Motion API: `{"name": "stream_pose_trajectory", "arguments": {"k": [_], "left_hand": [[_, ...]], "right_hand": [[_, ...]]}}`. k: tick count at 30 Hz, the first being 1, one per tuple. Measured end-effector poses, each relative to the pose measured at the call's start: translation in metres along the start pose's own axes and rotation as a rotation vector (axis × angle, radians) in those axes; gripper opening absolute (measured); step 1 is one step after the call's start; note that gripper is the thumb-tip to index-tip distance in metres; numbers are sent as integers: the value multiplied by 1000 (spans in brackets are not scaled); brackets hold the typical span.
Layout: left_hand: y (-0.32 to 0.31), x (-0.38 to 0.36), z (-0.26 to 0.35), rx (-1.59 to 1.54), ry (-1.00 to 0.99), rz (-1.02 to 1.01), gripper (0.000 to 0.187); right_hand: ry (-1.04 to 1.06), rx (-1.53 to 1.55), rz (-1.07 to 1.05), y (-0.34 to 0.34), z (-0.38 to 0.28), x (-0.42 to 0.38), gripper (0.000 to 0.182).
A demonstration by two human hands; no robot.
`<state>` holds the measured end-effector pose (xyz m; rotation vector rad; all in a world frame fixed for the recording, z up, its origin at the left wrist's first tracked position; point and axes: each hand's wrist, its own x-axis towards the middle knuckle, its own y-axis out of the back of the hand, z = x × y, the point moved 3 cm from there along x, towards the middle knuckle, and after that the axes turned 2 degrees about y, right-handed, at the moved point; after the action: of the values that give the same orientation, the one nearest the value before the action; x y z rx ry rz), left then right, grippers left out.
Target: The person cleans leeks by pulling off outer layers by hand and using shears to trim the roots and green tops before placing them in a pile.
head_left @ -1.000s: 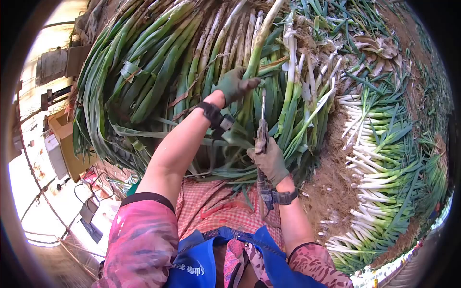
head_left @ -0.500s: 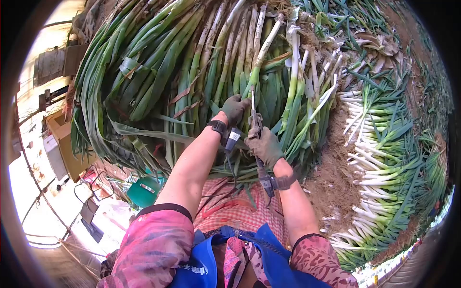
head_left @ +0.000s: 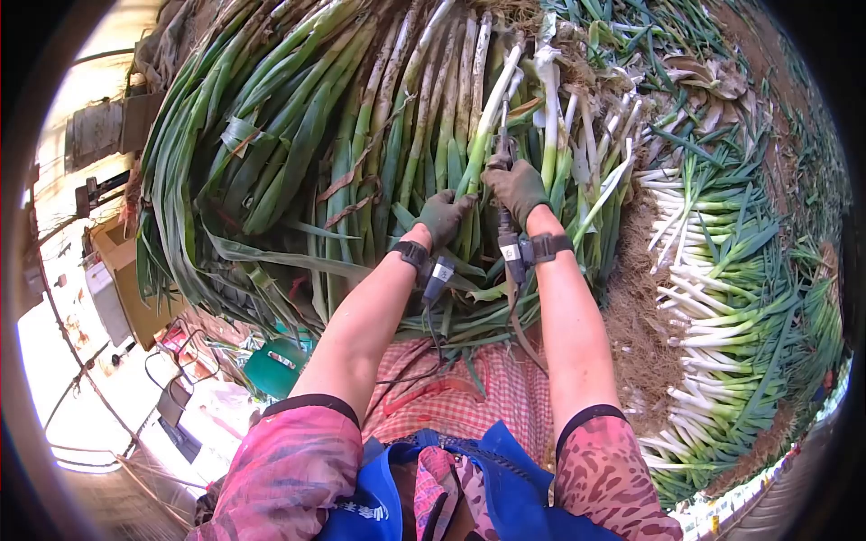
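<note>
My left hand (head_left: 442, 218), in a dark work glove, is closed around the green leaves of a long green onion (head_left: 487, 113) lying on the heap. Its white stalk points away from me, up toward the root end. My gloved right hand (head_left: 518, 187) grips an air blow gun (head_left: 504, 149), whose thin metal nozzle runs alongside this stalk. A hose (head_left: 523, 338) trails below the right wrist. Both wrists carry black straps with small dark cable connectors hanging near them.
A large heap of unpeeled green onions (head_left: 262, 171) spreads in front and to the left. Along the right, peeled white-stalked onions (head_left: 713, 298) lie in a row beside brown root scraps (head_left: 640, 334). A green plastic object (head_left: 273, 365) and a cardboard box (head_left: 131, 270) are at left.
My right hand and the air blow gun have moved forward and slightly right, along the stalk toward its root end. My left hand has shifted slightly back toward me.
</note>
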<state>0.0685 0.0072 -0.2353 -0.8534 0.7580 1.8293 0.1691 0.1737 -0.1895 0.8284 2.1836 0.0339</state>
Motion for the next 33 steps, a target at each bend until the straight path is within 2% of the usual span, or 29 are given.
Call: {"name": "stream_pose_trajectory", "arguments": {"k": [2,3,4,5,8,9,12,13,14,15,17,19,21,24,27,29,31,33], "left_hand": [[-1,-4,-5,30,90,-12,64],[-1,-5,-10,43,132,-18,65],[0,7,-35,201,93,40,67],[-2,-3,-29,243,81,51,65],[-11,-27,-21,370,79,40,65],[-12,-30,-16,448,113,52,66],[-18,-36,-4,621,200,64,71],[-18,-35,-1,629,234,26,70],[-18,-34,3,634,269,-10,70],[-18,-33,4,637,301,-46,70],[-20,-31,0,641,234,-22,71],[-25,-29,-5,637,191,-51,71],[-33,-34,2,628,174,-134,70],[-63,-15,-40,399,175,-224,68],[-83,-38,-8,543,178,-186,67],[-88,-42,-8,413,191,-207,69],[-91,-42,-9,363,184,-184,68],[-95,-36,-18,356,225,-163,66]], "right_hand": [[64,163,-18,4,5,-17,38],[-46,10,3,11,-13,-49,34],[-18,-32,-7,4,3,-60,34],[11,-73,-21,-3,16,-62,33],[23,-50,-18,3,17,-51,37],[-83,-202,-17,9,12,-30,44],[-23,-149,-29,28,-7,31,51],[-35,-146,-36,29,5,58,51],[25,-301,-114,31,14,83,52],[-17,-307,-120,35,2,74,52],[-98,-321,-130,46,-22,58,53],[1,-470,-118,38,-14,58,55],[-35,-472,-162,31,3,58,54],[-84,-430,-88,48,-4,42,51],[-132,-470,-56,72,-20,43,54],[-44,-540,-3,77,-14,64,61],[-77,-491,-3,86,-10,77,63],[-153,-497,-48,88,-21,71,56]]}}
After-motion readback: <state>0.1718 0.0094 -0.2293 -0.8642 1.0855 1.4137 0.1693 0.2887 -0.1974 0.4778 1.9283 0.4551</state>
